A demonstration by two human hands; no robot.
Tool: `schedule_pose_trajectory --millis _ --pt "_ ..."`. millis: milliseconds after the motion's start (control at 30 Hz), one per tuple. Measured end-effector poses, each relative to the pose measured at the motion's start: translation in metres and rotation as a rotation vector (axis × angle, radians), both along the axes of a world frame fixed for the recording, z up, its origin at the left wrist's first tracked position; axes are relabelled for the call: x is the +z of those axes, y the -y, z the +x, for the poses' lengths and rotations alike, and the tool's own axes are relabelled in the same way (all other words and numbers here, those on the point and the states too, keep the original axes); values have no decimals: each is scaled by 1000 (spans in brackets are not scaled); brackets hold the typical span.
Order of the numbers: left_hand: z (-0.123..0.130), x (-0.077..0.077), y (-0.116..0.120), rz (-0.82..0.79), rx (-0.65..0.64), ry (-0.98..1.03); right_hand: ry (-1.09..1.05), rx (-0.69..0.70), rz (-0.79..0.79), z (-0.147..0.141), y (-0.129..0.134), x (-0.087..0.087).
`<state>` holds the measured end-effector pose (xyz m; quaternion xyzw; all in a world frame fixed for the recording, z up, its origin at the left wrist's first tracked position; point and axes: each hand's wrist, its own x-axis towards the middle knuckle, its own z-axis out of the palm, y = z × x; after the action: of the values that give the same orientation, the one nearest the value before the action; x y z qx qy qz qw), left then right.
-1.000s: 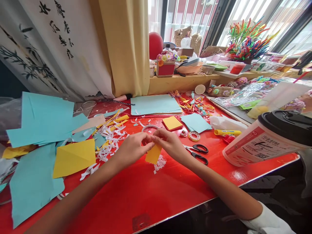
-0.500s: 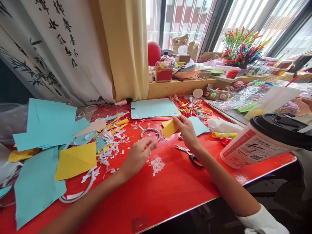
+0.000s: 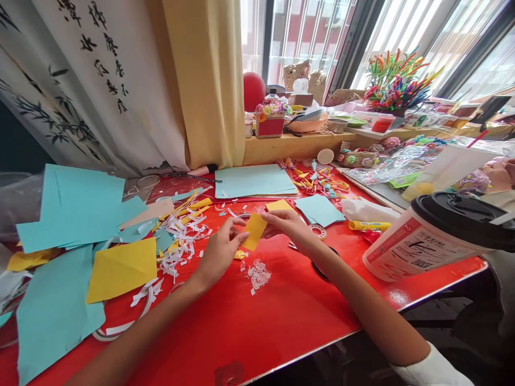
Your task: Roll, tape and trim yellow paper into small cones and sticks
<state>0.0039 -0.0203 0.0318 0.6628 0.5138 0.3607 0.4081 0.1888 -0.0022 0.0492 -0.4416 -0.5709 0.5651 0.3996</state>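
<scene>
Head view: left hand [image 3: 221, 249] at eight o'clock and right hand [image 3: 287, 225] at two both pinch a yellow paper [image 3: 255, 230] above the tabletop [image 3: 225, 327]. Step, judged: positioning the paper; next move likely calls for steady fingertips.

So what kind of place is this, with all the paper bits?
Probably a craft corner by a window. White paper scraps lie scattered on the red table, the fingers hold a small yellow paper, and a bunch of bright, colourful stems stands near the window.
</scene>
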Motion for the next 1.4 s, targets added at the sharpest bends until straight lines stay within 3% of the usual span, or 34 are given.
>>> schedule_pose_trajectory --millis 167,300,433,633,733,867,1067,1400 --pt "1 1 2 74 8 -69 -43 43 -18 -3 1 -8" --pt "2 3 3 292 18 -176 -35 36 -20 -10 1 -15" --pt "1 2 0 194 40 -81 -23 124 53 -15 4 -16" --pt "2 6 6 152 -68 -114 120 -2 339 -17 10 -20" --pt "2 6 8 119 -77 -176 258 -45 406 -17 9 -24" --pt "3 3 7 100 -83 -137 315 -140 370 -14 4 -24" --pt "6 2 8 26 -83 -11 110 -130 216 -11 2 -17" --pt "9 10 14 10 -56 32 71 -181 217 -16 2 -16"
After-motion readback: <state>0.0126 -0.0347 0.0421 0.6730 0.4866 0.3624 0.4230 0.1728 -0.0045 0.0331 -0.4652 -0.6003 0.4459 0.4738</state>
